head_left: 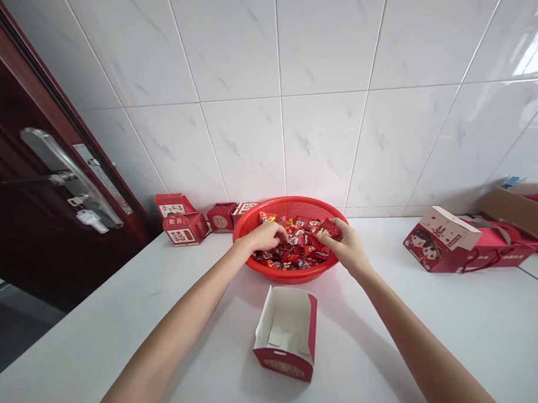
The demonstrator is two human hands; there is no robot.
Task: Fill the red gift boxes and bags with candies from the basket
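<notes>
Both hands reach into a round red plastic basket [288, 276] filled with red-wrapped candies [296, 240]. My left hand [270, 235] is over the left part of the candies with its fingers curled down; what they hold, if anything, is hidden. At the basket's right side, my right hand [343, 242] pinches a red candy packet [331, 228] between thumb and fingers. In front of the basket, an open red and white box [286, 331] stands on the white table, its inside bare.
Small red boxes [186, 228] stand behind left, against the tiled wall. At the right lie a red gift box [444, 240], a red bag-like box [499, 248] and a brown carton [507, 207]. A dark red door [30, 216] is at the left edge.
</notes>
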